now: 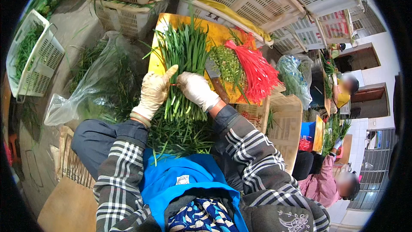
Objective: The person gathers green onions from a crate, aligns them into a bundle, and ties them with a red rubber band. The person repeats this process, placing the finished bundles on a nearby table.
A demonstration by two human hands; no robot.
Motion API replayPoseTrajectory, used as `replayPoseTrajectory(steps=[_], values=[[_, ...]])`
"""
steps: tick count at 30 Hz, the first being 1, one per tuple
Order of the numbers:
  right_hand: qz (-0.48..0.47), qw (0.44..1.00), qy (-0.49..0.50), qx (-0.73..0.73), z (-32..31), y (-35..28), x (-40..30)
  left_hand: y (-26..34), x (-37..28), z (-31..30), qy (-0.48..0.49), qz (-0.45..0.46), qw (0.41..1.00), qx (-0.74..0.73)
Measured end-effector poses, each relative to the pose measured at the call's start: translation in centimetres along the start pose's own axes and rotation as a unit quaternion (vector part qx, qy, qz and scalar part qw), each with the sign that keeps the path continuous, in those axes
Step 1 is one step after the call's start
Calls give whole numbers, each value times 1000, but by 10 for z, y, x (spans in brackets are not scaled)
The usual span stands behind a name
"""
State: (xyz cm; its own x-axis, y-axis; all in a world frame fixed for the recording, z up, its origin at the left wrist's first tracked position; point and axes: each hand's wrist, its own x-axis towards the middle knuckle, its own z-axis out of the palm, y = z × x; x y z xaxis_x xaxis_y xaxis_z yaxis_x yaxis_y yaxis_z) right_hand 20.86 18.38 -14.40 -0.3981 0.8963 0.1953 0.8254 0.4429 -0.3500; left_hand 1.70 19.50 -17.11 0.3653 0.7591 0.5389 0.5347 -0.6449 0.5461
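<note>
A bundle of garlic chives (185, 48) lies over the near edge of a yellow board (156, 61), its pale cut ends towards me. Red tie (173, 84) crosses the stems between my gloved hands. My left hand (156, 88) grips the bundle's left side and the tie, thumb pointing up along the leaves. My right hand (194, 88) has its fingers closed at the tie on the stems' right side. Beside it, a knife with a wooden handle (220, 89) rests on the board. Chopped green trimmings (227, 62) and a bunch of red plastic strips (254, 67) lie farther right.
Loose greens (180, 135) are heaped below the board. A clear plastic bag (93, 80) with greens lies at left, near a white crate (42, 61). Stacked crates (251, 0) stand beyond the board; another crate (285, 125) is at right. Co-workers (325, 180) sit farther right.
</note>
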Motion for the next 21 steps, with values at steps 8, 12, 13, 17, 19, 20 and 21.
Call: replayPoseTrajectory(steps=[8, 12, 13, 17, 19, 20, 21], values=[[20, 999, -28, 35, 1, -2, 1, 0, -41, 59, 172, -392, 658, -620], [9, 993, 3, 119, 0, 1, -4, 17, -45, 61, 174, -362, 692, -599], [11, 989, 11, 148, 0, 1, -5, 17, -47, 66, 177, -348, 688, -611], [-5, 992, -5, 126, -2, -3, 0, 13, -47, 79, 194, -335, 725, -570], [15, 996, -28, 78, -6, -9, 4, 12, -48, 80, 203, -336, 734, -554], [25, 997, -40, 55, -8, -14, 5, 11, -50, 80, 207, -340, 736, -548], [35, 998, -51, 30, -10, -17, 6, 11, -51, 82, 211, -342, 736, -544]])
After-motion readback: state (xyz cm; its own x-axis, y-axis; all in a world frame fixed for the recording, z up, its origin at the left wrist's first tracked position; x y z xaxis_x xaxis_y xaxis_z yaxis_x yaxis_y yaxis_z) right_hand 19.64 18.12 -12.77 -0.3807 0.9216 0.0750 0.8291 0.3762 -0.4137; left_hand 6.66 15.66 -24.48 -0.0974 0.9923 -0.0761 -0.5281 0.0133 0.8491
